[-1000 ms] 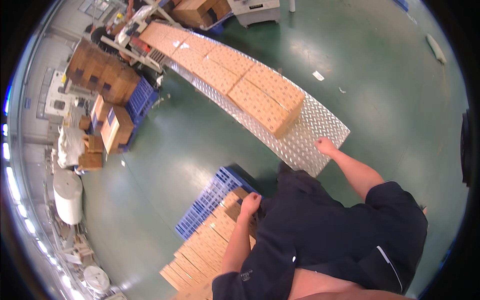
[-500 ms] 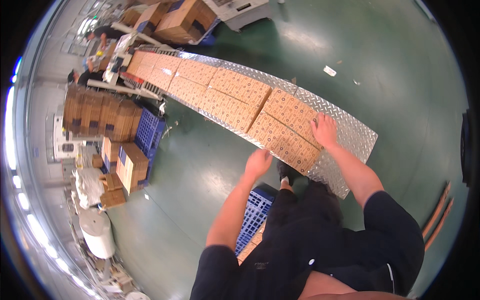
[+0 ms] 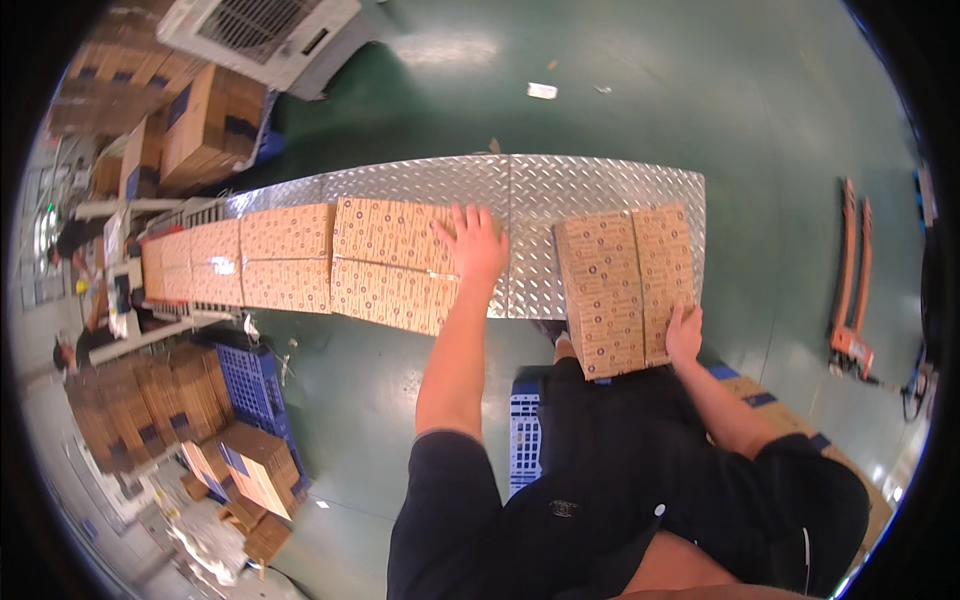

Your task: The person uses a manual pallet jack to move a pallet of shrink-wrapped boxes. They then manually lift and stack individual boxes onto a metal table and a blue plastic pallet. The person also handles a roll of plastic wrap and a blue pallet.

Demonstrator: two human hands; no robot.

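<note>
Blue pallet [image 3: 525, 435] on the near side of the desk [image 3: 537, 240], orange pallet jack [image 3: 852, 345] over to the right, brown cartons [image 3: 150, 405] stacked left! Left hand [image 3: 476, 245], fingers spread wide, flat on the end of the box row [image 3: 390, 240]; right hand [image 3: 684, 335], loosely open, against the near right side of the box pair [image 3: 603, 290] at the desk's right end. Printed tan cardboard, square-edged, over shiny diamond-plate metal!
</note>
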